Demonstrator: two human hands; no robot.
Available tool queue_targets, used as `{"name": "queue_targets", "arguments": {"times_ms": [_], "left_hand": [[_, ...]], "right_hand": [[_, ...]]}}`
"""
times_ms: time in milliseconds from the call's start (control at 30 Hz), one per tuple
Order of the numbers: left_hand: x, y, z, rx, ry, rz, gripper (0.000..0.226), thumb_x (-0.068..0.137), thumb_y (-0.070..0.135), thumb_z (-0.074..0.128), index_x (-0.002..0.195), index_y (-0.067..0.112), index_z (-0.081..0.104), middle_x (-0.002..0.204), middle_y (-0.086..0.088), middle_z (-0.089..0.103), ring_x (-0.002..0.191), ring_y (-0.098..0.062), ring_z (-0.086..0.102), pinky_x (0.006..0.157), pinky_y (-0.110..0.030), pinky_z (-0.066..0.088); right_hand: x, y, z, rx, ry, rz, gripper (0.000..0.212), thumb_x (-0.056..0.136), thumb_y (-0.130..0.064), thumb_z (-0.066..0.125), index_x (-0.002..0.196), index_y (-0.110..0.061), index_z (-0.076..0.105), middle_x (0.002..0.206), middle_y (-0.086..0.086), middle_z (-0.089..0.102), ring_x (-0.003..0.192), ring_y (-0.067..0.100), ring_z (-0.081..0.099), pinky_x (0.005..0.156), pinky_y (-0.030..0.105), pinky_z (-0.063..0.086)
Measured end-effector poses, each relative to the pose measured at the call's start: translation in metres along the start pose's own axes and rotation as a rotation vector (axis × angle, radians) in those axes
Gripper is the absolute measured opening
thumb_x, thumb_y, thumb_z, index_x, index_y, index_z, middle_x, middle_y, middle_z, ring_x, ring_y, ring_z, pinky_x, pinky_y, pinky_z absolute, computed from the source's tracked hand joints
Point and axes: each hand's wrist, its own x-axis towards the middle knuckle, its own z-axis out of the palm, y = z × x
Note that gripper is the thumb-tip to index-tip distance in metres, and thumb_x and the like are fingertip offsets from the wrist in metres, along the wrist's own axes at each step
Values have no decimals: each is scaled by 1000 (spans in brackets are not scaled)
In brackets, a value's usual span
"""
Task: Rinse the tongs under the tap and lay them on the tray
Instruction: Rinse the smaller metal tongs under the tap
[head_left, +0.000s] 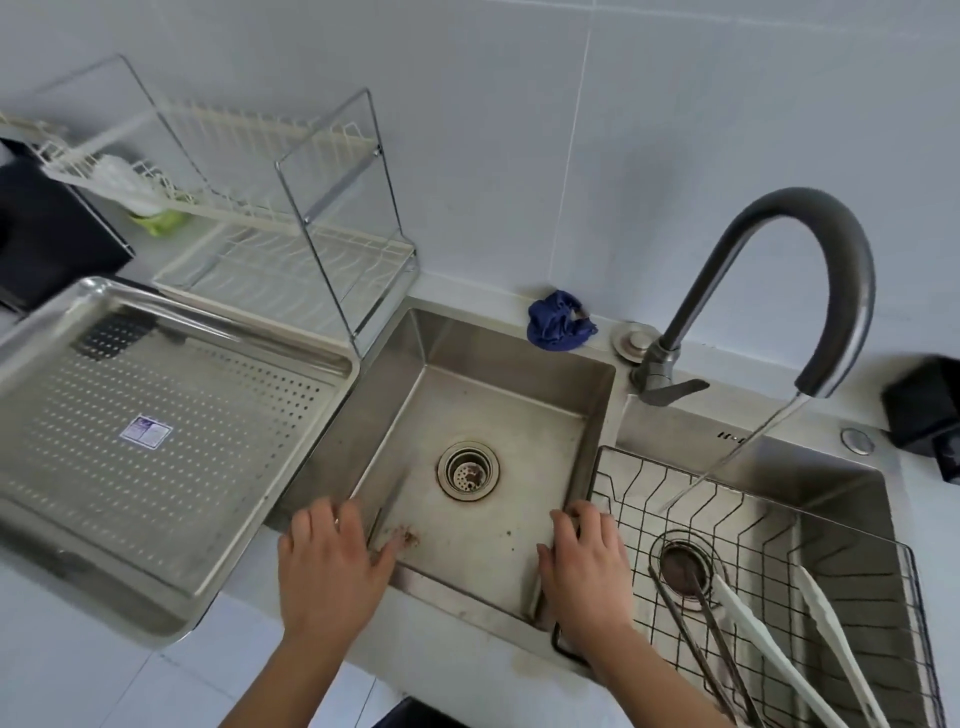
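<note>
Tongs (763, 635) | lie in wire basket (623, 499), just clear of the tap (831, 234) stream, likely unrinsed | left hand (332, 561), right hand (582, 561) released, resting on sink (467, 343) edges | tray (156, 467) alongside for laying

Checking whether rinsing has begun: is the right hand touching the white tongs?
Apart. Head view: the right hand rests at the edge of the basket, with bare wire grid between it and the white tongs.
</note>
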Motion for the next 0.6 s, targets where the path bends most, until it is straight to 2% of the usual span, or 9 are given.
{"name": "queue_targets", "arguments": {"times_ms": [133, 367, 600], "left_hand": [[-8, -5, 2, -50, -141, -142, 63, 64, 53, 84, 86, 0, 56, 86, -19, 54, 77, -33, 52, 59, -43, 49], [-11, -7, 12, -127, -185, -220, 47, 85, 44, 73, 94, 1, 57, 94, -21, 58, 83, -33, 56, 60, -43, 55], [-12, -10, 17, -172, -146, -182, 39, 81, 32, 81, 82, 1, 58, 84, -19, 52, 70, -31, 52, 52, -40, 53]], "right_hand": [[-2, 8, 8, 9, 26, -9, 32, 79, -21, 75, 109, -10, 68, 118, 12, 59, 102, 32, 54, 80, 44, 55], [-2, 8, 9, 49, 39, 0, 34, 76, -17, 76, 108, -11, 67, 116, 10, 58, 100, 31, 53, 72, 42, 56], [-2, 7, 7, 63, 30, 2, 35, 71, -14, 80, 104, -12, 69, 113, 10, 60, 97, 32, 53, 67, 41, 55]]}}
